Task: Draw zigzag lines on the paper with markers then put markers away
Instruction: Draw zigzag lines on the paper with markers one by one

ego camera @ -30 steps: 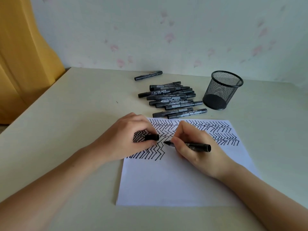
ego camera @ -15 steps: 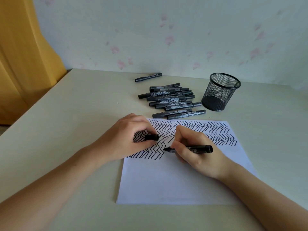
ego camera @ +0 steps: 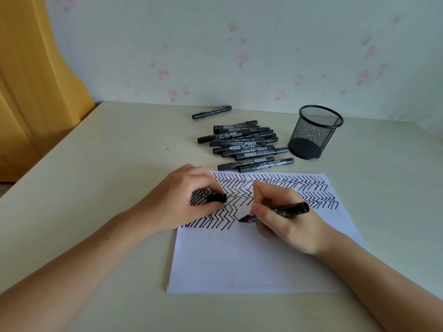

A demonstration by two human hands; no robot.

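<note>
Now right hand [ego camera: 291, 221] grips marker [ego camera: 285, 211] on paper [ego camera: 239, 259] — left hand [ego camera: 184, 202] pinches cap [ego camera: 217, 198].

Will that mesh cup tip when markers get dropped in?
The mesh cup looks empty and light, so it may slide or tip if knocked. Its base is narrower than its rim, so long markers leaning on one side could probably tilt it.

We see a white sheet of paper [ego camera: 239, 264] with black zigzag rows under both hands, an uncapped black marker [ego camera: 278, 212] slanted in the right hand [ego camera: 291, 222], its black cap [ego camera: 217, 198] in the left hand's [ego camera: 182, 202] fingers, and a pile of capped black markers [ego camera: 247, 147] beyond them.
</note>
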